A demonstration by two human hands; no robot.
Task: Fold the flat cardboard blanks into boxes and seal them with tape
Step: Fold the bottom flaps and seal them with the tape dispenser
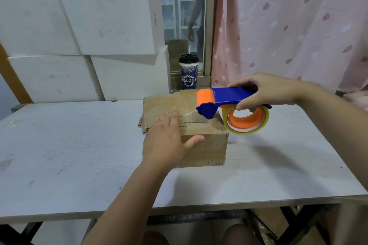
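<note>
My left hand (169, 141) lies flat on the box (207, 143) at mid-worktop (79, 145), fingers straight across its top. My right hand (266, 91) grips the dispenser (225, 98), whose nose is at the box's top right. Blanks (163, 103) lie just behind the box.

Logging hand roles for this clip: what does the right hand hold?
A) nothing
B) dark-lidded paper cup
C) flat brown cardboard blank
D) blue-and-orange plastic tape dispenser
D: the right hand grips the blue-and-orange plastic tape dispenser over the brown cardboard box, which the left hand presses flat-fingered.
</note>
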